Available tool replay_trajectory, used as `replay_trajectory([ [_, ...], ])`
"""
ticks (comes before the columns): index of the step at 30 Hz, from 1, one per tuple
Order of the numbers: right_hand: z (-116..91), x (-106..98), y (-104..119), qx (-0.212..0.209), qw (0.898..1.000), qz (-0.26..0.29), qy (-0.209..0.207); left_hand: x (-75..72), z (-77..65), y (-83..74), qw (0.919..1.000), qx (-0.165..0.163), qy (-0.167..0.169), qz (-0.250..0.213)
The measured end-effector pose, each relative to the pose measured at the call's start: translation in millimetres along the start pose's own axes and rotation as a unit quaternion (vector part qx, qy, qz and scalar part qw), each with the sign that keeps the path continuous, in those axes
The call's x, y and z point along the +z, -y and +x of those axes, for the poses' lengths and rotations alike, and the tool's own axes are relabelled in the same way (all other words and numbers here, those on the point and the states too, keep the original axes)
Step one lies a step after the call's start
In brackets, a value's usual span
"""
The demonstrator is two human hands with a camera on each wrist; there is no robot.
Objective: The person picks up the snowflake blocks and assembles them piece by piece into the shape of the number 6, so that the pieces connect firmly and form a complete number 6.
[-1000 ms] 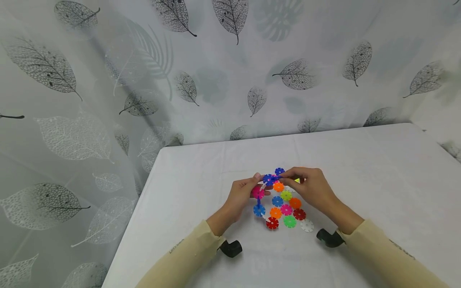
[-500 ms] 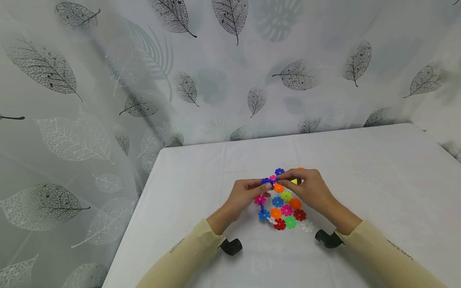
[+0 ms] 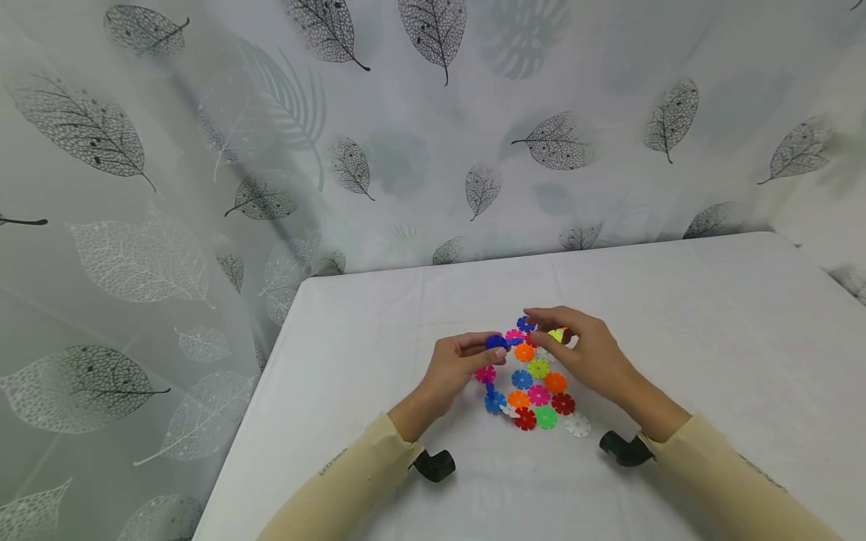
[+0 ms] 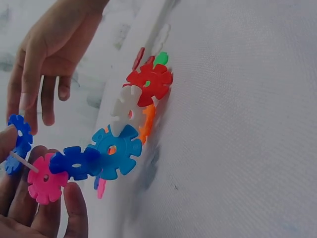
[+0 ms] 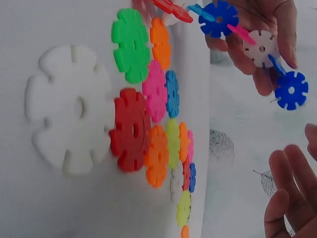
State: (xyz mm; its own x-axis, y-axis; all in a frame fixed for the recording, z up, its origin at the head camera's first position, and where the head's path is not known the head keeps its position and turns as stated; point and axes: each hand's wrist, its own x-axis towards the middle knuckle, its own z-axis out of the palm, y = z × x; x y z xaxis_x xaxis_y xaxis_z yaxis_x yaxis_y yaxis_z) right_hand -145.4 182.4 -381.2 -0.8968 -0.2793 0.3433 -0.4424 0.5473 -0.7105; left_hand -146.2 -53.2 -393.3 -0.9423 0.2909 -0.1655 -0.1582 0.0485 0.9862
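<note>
My left hand (image 3: 452, 374) pinches the upper end of a chain of slotted plastic snowflake discs between thumb and fingers. At that end are two dark blue discs (image 5: 291, 90). Below them the chain runs through a white disc (image 5: 261, 48), a pink disc (image 4: 47, 179), a dark blue one (image 4: 77, 163), a light blue one (image 4: 116, 151), a white one and a red disc (image 4: 149, 83) at its hanging end. My right hand (image 3: 587, 347) is just right of the chain's upper end, apart from it, fingers loosely bent and holding nothing.
Several loose discs lie flat on the white table (image 3: 365, 323) beneath and between the hands, among them a green disc (image 3: 545, 418), a white disc (image 5: 74, 109) and an orange disc (image 3: 555, 382). A leaf-patterned curtain (image 3: 406, 150) hangs behind the table.
My right hand has let go of the dark blue disc at the chain's end and drawn back slightly right. The left hand has shifted its grip to the dark blue discs; the chain swung a little right.
</note>
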Motion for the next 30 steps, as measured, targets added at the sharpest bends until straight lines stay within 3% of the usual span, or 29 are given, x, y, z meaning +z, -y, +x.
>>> replay_trajectory([
  [7,-4.5,-15.6,-7.2,0.025,0.998,-0.009,-0.057,-2.1,1.1,1.5,0.9995,-0.017,-0.024,-0.010],
  [13,-10.9,-31.2,-15.1,0.066,0.995,-0.024,-0.072,-4.1,2.8,2.1,0.9988,-0.033,-0.033,-0.017],
  [21,-19.3,-48.0,-30.0,0.135,0.989,-0.041,-0.037,-5.4,4.2,4.7,0.9979,-0.032,-0.042,-0.039],
  [30,-26.6,-58.6,-40.8,0.193,0.980,-0.052,0.021,-6.6,3.1,5.7,0.9979,-0.033,-0.007,-0.055],
])
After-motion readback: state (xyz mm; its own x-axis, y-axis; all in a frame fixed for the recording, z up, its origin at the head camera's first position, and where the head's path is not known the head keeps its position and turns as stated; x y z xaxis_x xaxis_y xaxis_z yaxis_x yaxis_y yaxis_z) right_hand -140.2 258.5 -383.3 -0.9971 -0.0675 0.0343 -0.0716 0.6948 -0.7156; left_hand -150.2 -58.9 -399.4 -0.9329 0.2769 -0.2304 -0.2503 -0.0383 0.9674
